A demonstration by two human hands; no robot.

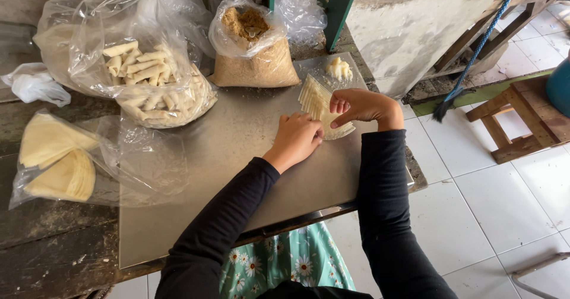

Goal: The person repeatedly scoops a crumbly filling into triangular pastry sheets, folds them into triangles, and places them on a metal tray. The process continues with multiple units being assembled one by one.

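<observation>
Both hands work the fanned wrapper stack [314, 100]: right hand [362, 106] pinches one thin, floppy, tearable sheet's edge, left hand [297, 137] curled shut just beside that grip.

On the surface [225, 150], the wrapper stack [316, 100] lies near the far right corner, with both hands on it: left hand [297, 137], right hand [359, 106]. A filling lump [339, 68] sits behind it. The crumb bag [254, 49] stands at the far edge, the roll bag [155, 85] at the far left corner, and the folded wrapper bag [59, 162] off the left edge.
</observation>
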